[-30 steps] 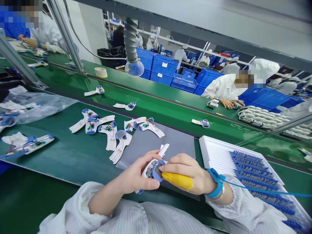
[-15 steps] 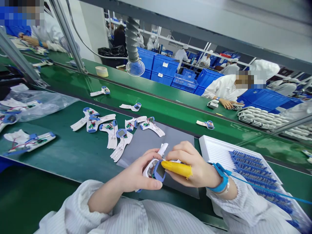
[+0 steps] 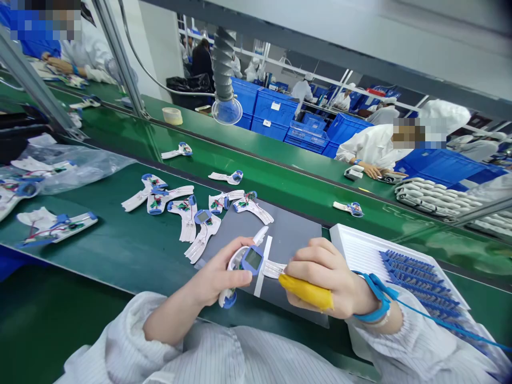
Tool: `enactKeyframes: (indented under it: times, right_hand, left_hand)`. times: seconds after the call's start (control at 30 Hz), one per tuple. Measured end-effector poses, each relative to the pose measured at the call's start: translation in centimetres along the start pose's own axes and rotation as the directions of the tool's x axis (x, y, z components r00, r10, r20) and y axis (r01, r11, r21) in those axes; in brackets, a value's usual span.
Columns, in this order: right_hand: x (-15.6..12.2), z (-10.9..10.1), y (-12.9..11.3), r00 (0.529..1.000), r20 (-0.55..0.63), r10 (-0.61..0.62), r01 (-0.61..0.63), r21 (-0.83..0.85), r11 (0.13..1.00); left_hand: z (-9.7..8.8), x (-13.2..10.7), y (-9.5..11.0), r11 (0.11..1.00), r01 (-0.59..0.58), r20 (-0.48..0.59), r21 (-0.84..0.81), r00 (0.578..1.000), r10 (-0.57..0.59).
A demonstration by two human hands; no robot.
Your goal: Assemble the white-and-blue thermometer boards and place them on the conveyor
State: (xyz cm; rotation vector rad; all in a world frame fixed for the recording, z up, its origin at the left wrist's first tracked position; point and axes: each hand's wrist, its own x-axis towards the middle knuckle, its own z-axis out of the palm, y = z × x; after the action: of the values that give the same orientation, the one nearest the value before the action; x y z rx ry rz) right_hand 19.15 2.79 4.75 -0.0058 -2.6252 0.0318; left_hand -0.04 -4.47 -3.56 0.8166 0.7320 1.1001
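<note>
My left hand (image 3: 218, 274) is closed around a white thermometer shell half (image 3: 242, 261) with a blue-framed display, held above the grey mat (image 3: 292, 234). My right hand (image 3: 324, 277), with a yellow finger cot on the thumb and a blue wrist strap (image 3: 374, 301), pinches a small white strip (image 3: 274, 269) just to the right of the shell. Several more open shell halves with wires (image 3: 200, 213) lie on the green bench beyond the mat.
A white tray with rows of blue parts (image 3: 412, 272) stands at my right. The green conveyor (image 3: 280, 181) carries single shell halves. Clear plastic bags (image 3: 60, 165) and more shells lie at the left. Other workers in white sit across and at far left.
My right hand has drawn away to the right from the shell's display, now pinching a white strip. The left hand has turned the shell so that the display faces up.
</note>
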Motion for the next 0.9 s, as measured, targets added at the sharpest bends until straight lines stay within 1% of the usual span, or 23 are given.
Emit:
enactKeyframes:
  times: [0.07, 0.13, 0.17, 0.27, 0.37, 0.47, 0.6, 0.73, 0.83, 0.9]
  right_hand:
    - [-0.1, 0.3, 0.1, 0.998, -0.004, 0.067, -0.067, 0.043, 0.997]
    - [0.2, 0.6, 0.2, 0.992, 0.027, 0.124, -0.126, 0.067, 0.99]
    - [0.5, 0.7, 0.2, 0.992, 0.044, 0.121, -0.124, 0.059, 0.991]
    - [1.1, 0.9, 0.3, 0.995, 0.1, 0.026, -0.026, 0.004, 1.0]
    - [1.1, 0.9, 0.4, 0.996, 0.085, -0.014, 0.014, 0.001, 1.0]
    - [0.6, 1.0, 0.5, 1.0, 0.031, 0.0, -0.001, 0.034, 0.999]
    - [-0.1, 1.8, 0.6, 0.999, -0.025, 0.022, -0.02, 0.071, 0.997]
    - [-0.3, 2.3, 0.8, 0.993, -0.003, 0.114, -0.111, 0.207, 0.972]
    - [-0.2, 2.2, 0.8, 0.995, 0.004, 0.104, -0.102, 0.238, 0.966]
    - [0.0, 2.1, 0.8, 0.996, 0.03, 0.081, -0.086, 0.244, 0.966]
  left_hand:
    - [0.1, 0.1, -0.1, 0.995, -0.064, 0.03, 0.071, 0.998, 0.062]
    - [0.2, 0.3, -0.3, 0.984, -0.113, 0.074, 0.138, 0.992, 0.104]
    - [0.3, 0.4, -0.3, 0.979, -0.124, 0.085, 0.163, 0.99, 0.112]
    - [0.4, 0.5, -0.6, 0.973, -0.117, 0.09, 0.199, 0.991, 0.101]
    - [0.3, 0.4, -0.6, 0.984, -0.099, 0.087, 0.148, 0.992, 0.087]
    - [0.3, 0.3, -0.5, 0.996, -0.076, 0.091, 0.054, 0.993, 0.071]
    - [0.4, 0.4, -0.4, 0.999, -0.035, 0.094, -0.033, 0.995, 0.038]
    - [0.4, 0.7, -0.8, 0.996, -0.016, 0.131, -0.086, 0.991, 0.027]
    - [0.1, 0.7, -1.2, 0.995, -0.038, 0.143, -0.094, 0.988, 0.052]
    - [0.0, 0.7, -1.4, 0.996, -0.051, 0.156, -0.077, 0.986, 0.063]
